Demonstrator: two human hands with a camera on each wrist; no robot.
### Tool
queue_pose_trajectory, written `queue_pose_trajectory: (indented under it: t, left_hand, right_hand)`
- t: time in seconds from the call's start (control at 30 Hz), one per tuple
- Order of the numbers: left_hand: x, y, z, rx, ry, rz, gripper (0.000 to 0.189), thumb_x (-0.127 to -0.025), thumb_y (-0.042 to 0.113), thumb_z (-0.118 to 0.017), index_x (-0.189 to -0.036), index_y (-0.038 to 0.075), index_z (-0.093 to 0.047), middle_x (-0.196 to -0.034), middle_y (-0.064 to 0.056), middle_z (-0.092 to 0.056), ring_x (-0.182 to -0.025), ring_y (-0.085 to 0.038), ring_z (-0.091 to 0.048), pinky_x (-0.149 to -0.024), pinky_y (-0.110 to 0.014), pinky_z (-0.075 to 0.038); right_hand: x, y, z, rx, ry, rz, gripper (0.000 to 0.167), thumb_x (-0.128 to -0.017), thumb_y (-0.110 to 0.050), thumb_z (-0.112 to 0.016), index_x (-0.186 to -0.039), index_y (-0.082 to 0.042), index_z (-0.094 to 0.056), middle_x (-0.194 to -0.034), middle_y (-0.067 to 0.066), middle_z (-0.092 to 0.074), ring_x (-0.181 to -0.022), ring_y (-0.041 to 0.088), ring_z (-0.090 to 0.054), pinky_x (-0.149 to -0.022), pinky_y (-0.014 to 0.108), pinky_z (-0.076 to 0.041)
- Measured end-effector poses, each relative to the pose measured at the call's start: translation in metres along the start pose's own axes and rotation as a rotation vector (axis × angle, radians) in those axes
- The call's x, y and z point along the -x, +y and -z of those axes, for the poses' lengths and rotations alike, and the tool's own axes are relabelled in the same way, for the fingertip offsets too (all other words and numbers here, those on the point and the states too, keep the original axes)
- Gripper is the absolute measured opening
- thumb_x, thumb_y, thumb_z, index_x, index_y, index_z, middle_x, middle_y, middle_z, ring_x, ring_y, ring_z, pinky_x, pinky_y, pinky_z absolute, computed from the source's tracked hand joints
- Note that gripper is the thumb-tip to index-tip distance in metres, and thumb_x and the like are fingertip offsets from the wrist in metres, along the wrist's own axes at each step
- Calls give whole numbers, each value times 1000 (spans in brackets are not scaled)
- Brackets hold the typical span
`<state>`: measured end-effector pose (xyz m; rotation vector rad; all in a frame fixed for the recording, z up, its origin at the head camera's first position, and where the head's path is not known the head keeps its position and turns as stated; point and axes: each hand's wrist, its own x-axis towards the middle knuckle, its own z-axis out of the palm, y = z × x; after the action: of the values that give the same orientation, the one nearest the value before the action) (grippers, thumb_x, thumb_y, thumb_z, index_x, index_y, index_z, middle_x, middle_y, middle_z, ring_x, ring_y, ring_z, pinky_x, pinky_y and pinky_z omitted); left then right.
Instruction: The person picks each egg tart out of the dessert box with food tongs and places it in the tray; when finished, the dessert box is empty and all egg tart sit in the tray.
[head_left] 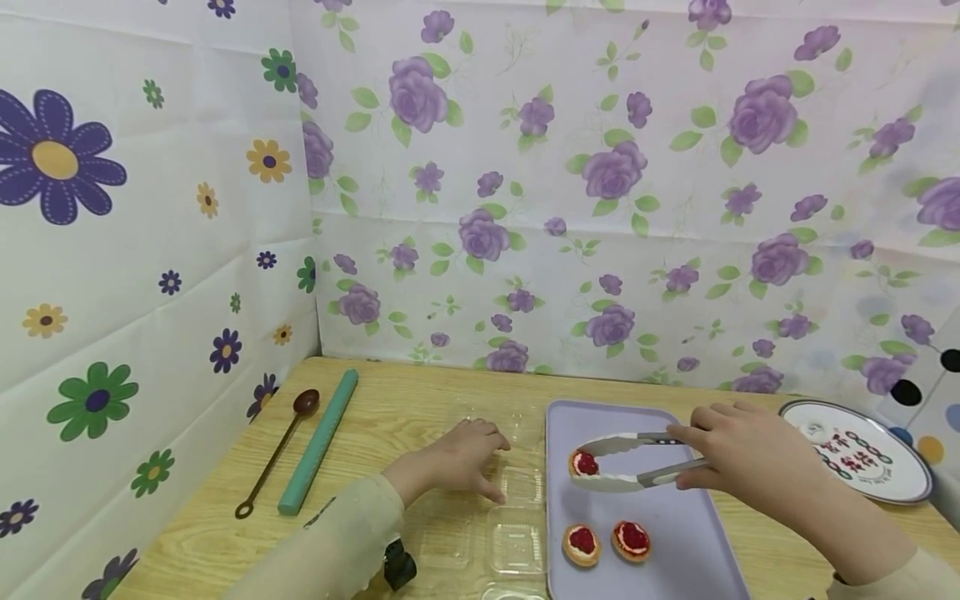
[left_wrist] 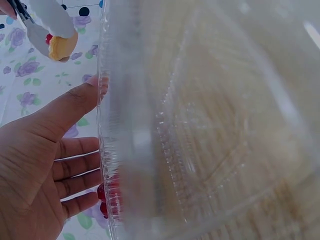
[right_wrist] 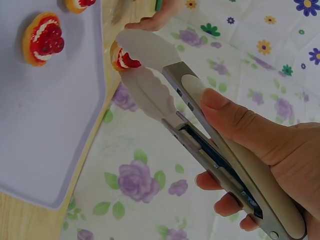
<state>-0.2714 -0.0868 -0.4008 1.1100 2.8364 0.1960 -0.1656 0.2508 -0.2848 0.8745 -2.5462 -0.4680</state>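
Observation:
My right hand (head_left: 738, 446) grips a pair of tongs (right_wrist: 225, 135) with grey handles and pale tips. Between those tips is a small tart (head_left: 585, 463) with red fruit and white cream, held over the far left part of a lilac tray (head_left: 667, 542). Two more fruit tarts (head_left: 582, 544) (head_left: 632, 540) lie on the tray nearer to me. Left of the tray is a clear plastic container (head_left: 517, 546) with several compartments. My left hand (head_left: 468, 458) is over it, thumb and fingers apart; in the left wrist view the fingertips are right at its edge.
A dark brown spoon (head_left: 306, 403) and a teal rod (head_left: 322, 442) lie on the wooden table (head_left: 202, 517) at the left. An oval white plate (head_left: 900, 467) with a dark rim and red writing is at the right. Flowered cloths (head_left: 480, 167) hang behind and at the left.

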Motion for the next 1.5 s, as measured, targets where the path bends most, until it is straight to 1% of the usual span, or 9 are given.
queue_pose_trajectory:
  t: [0.13,0.27,0.53,0.73,0.87,1.2,1.27,1.43,1.5]
  left_hand:
    - [-1,1,-1,-11,-3,2,72,-72,54,-78,-129,14,-57,-130,-1,-57,-126,-20,-48,-113,-45,-34]
    - [-1,1,-1,-19,-1,-2,72,-72,54,-78,-129,14,-58,-129,-1,-58,-125,-20,-49,-112,-45,-35]
    - [-2,1,-1,-44,3,1,72,-72,56,-76,-128,15,-57,-129,0,-58,-124,-19,-49,-110,-40,-38]
    - [-1,4,1,-71,-5,12,73,-72,58,-76,-128,16,-57,-128,0,-57,-122,-18,-49,-110,-40,-38]
    - [0,5,2,-93,-10,21,73,-72,59,-75,-129,17,-57,-127,1,-56,-121,-17,-49,-110,-40,-38]
    - [2,7,5,-122,-15,32,77,-72,61,-73,-132,18,-54,-129,1,-55,-122,-17,-49,-109,-39,-39]
    - [3,7,6,-125,-14,30,77,-72,61,-73,-133,18,-54,-128,1,-56,-122,-17,-49,-107,-38,-40]
    - [5,5,9,-129,5,35,78,-72,62,-73,-133,17,-55,-129,-1,-56,-121,-18,-50,-105,-36,-42]
    - [7,3,11,-118,18,35,78,-72,61,-73,-133,16,-55,-129,-1,-56,-120,-19,-50,-105,-36,-42]
  right_hand:
    - [8,4,-6,-9,-15,-25,52,-67,-57,-72,-104,-21,-73,-73,-14,-51,-63,3,-43,-60,25,-40]
    - [16,7,-13,-24,-53,-53,51,-68,-59,-71,-105,-23,-73,-75,-15,-51,-63,2,-44,-58,25,-39]
    - [29,12,-23,-29,-110,-80,50,-67,-59,-72,-102,-23,-73,-71,-17,-46,-62,0,-40,-56,23,-38]
    - [35,13,-34,-52,-137,-80,53,-66,-63,-68,-100,-23,-73,-69,-17,-45,-60,-1,-35,-53,23,-34]
    - [37,13,-38,-50,-161,-83,53,-66,-64,-67,-99,-23,-73,-69,-17,-45,-59,-1,-34,-53,23,-33]
    - [36,13,-39,-55,-169,-84,57,-65,-68,-65,-100,-24,-73,-70,-17,-45,-60,-1,-35,-53,23,-33]
    - [36,13,-39,-56,-161,-88,57,-64,-68,-67,-100,-24,-73,-70,-17,-46,-60,-1,-35,-53,22,-33]
    - [38,13,-37,-64,-147,-99,58,-63,-68,-68,-101,-25,-72,-72,-18,-46,-61,-2,-35,-54,23,-34]
    - [40,13,-35,-73,-156,-113,59,-63,-69,-67,-102,-25,-72,-73,-18,-47,-61,-2,-36,-55,23,-36]
